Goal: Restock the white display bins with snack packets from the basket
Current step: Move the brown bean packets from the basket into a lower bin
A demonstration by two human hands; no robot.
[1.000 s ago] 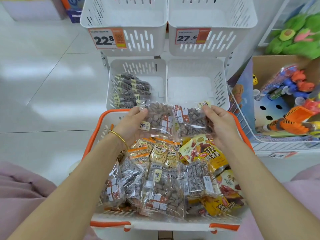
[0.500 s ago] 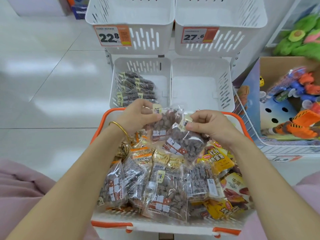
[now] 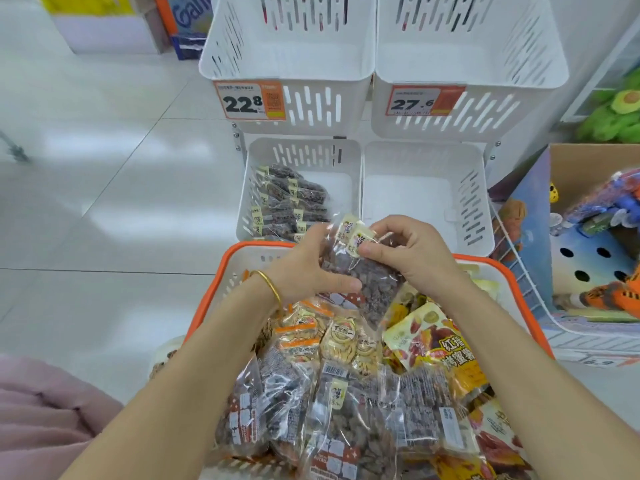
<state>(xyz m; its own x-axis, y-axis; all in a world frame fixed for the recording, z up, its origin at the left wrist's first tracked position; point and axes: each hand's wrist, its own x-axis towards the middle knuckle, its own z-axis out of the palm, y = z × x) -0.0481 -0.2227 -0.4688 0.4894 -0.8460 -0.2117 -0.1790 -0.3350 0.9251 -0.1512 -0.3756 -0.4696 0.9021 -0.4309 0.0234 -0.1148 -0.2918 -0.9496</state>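
Note:
Both hands hold clear packets of dark snacks (image 3: 370, 285) stacked together above the far end of the orange-rimmed basket (image 3: 498, 268). My left hand (image 3: 304, 268) grips the stack from the left with the thumb across its front. My right hand (image 3: 408, 254) pinches the top near the yellow labels. The basket holds several more packets (image 3: 349, 403), clear ones and yellow ones. The lower left white bin (image 3: 256, 188) has a row of the same dark packets (image 3: 291, 206) along its left side. The lower right white bin (image 3: 478, 202) shows only its bare floor.
Two upper white bins carry price tags, 22.8 (image 3: 249, 100) and 27.6 (image 3: 426, 100). A cardboard box of toys (image 3: 602, 237) stands to the right, green plush (image 3: 616, 116) above it. White tiled floor (image 3: 104, 202) lies to the left. Pink cloth (image 3: 38, 417) is at the lower left.
The two packets, held side by side a second ago, have been brought together into one upright stack. Both hands moved toward each other and slightly toward the bins.

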